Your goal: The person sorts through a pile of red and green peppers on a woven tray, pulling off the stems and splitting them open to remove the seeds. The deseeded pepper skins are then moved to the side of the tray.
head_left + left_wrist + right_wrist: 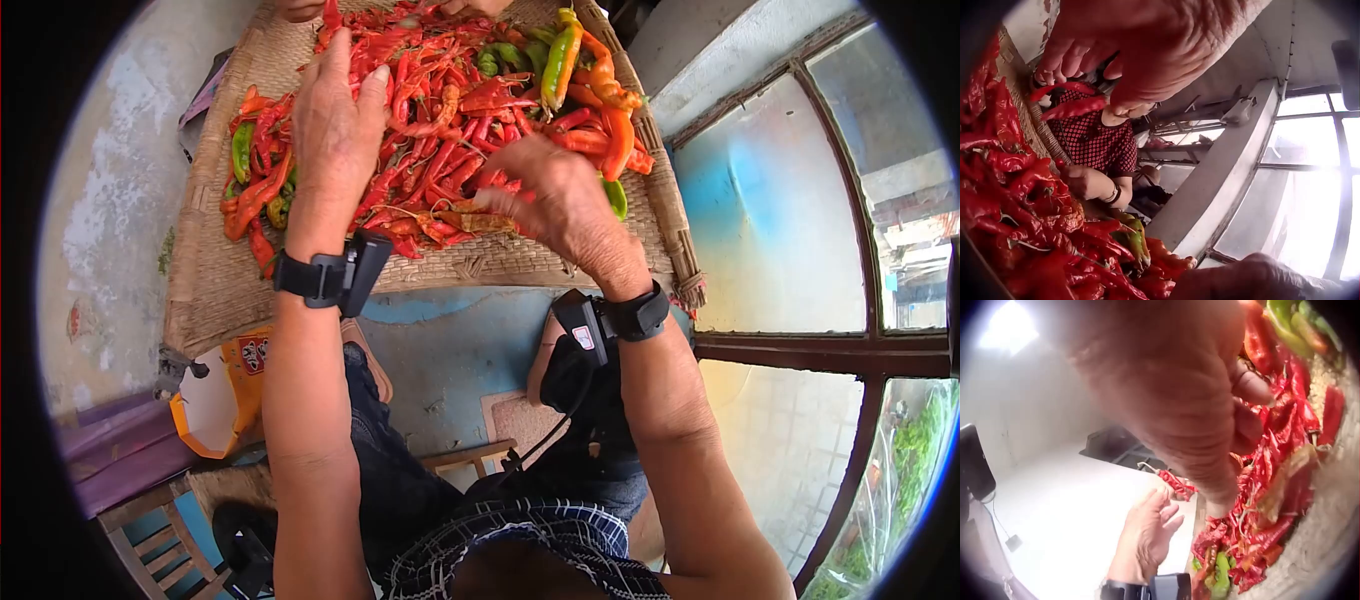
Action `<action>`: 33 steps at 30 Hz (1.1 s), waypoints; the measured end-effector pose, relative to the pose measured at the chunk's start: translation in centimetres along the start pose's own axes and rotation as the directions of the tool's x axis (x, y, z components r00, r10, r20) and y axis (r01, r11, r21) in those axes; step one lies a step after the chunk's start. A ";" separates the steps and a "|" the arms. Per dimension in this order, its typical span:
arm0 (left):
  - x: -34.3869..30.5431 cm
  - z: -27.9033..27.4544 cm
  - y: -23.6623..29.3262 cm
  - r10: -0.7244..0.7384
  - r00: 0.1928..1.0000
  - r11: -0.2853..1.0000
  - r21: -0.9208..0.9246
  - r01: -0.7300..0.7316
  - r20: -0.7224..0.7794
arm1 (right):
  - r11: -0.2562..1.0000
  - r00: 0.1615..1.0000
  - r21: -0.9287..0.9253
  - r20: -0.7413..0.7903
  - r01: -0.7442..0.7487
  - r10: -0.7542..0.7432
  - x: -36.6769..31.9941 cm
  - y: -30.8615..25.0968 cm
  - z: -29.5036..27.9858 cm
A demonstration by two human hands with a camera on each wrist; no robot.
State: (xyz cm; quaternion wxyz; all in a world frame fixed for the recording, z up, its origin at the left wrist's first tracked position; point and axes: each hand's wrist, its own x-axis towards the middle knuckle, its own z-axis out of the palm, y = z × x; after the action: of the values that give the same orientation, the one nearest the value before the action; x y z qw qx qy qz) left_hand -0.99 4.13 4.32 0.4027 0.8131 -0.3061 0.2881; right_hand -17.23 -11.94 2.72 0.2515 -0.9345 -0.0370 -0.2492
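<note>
Woven tray below — red pepper hangs by the left hand

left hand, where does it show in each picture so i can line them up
Head: left hand, upper left of centre, among the red peppers.
Left wrist: left hand, large across the top.
Right wrist: left hand, lower middle, slightly left, above its black strap.
Shared landmark: the red peppers.
</note>
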 end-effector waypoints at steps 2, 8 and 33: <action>0.0 0.5 -1.0 0.297 0.944 0.921 0.303 -0.243 -0.143 | 0.997 0.956 0.004 0.285 0.078 -0.076 -0.8 -0.1 0.3; -2.2 -0.6 4.2 0.158 0.744 0.962 -0.272 0.032 0.649 | 0.992 0.959 -0.126 0.278 -0.015 0.050 -0.8 0.5 0.9; 0.3 8.6 1.5 0.142 0.833 0.965 0.115 -0.238 0.535 | 0.968 0.967 -0.083 -0.112 -0.237 0.227 -1.6 2.5 -1.8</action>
State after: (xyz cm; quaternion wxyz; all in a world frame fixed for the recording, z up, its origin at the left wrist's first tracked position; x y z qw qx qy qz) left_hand 0.01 -3.87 0.92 0.2001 0.8584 -0.4565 0.1209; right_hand -18.96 -14.95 2.17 0.2355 -0.9295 0.0973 -0.2667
